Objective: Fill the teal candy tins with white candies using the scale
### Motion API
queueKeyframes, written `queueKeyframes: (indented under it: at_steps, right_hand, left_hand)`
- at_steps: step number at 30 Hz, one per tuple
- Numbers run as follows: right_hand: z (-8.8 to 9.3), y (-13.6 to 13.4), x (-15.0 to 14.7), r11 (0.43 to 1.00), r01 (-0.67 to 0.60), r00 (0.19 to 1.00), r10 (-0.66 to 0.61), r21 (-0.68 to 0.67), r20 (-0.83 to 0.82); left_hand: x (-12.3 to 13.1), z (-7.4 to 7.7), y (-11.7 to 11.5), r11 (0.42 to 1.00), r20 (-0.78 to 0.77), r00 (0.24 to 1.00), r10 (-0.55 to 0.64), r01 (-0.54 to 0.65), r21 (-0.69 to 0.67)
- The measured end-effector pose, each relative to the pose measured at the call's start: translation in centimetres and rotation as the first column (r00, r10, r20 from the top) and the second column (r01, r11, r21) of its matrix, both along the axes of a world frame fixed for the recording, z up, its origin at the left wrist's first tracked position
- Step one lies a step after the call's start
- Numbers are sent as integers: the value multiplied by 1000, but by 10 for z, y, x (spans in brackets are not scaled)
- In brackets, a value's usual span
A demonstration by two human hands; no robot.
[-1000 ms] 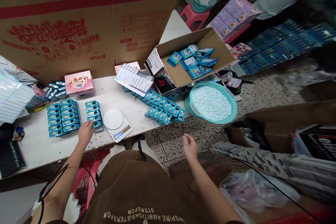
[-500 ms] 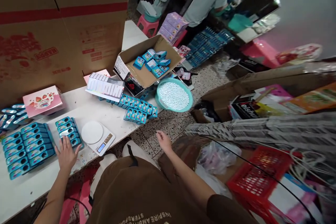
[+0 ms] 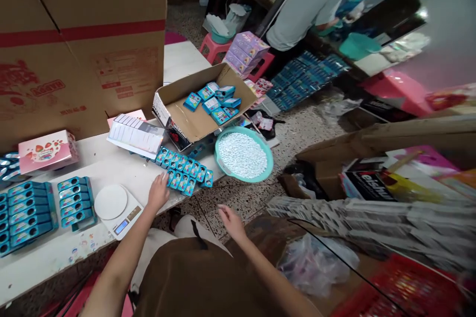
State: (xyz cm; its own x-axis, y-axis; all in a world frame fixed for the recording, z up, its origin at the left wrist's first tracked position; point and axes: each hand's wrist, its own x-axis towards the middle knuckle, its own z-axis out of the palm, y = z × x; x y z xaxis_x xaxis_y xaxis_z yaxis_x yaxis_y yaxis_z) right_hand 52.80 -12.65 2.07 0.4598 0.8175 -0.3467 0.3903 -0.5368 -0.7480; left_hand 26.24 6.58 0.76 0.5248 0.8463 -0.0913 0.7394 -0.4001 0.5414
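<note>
My left hand (image 3: 158, 192) reaches over the white table at the near left edge of a cluster of small blue tins (image 3: 182, 168); its fingers point at the tins and nothing shows in its grasp. Over the floor, my right hand (image 3: 231, 222) hangs with loosely bent, parted fingers and holds nothing. A white scale (image 3: 111, 202) with a lit display lies left of my left forearm. Stacked blue tins (image 3: 75, 202) stand beside the scale, with a larger block (image 3: 30, 214) farther left. A turquoise basin (image 3: 269, 163) holds many small white pieces.
An open carton (image 3: 193, 126) with blue packs stands behind the tins. White printed sheets (image 3: 136, 136) and a pink strawberry box (image 3: 48, 151) lie on the table (image 3: 35, 270). A large cardboard box (image 3: 126, 59) rises behind. A person (image 3: 297, 15) works at the back.
My left hand has left the stacked tins beside the scale and moved right to the tin cluster. My right hand stays over the floor. The view has shifted slightly right.
</note>
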Motion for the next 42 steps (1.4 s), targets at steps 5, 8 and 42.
queueKeyframes:
  at_steps: [5,8,42]
  right_hand:
    - [-4,-28,34,996,32,999,-33,-86,-4]
    - [-16,-41,51,977,-19,1000,13,-210,-28]
    - [-8,-33,-32,957,-237,970,244,-166,21]
  left_hand:
    - [22,-2,-9,988,-40,997,72,-77,-133]
    - [25,0,-21,970,-40,982,187,-191,-152]
    - [-201,31,-84,677,123,698,705,-715,178]
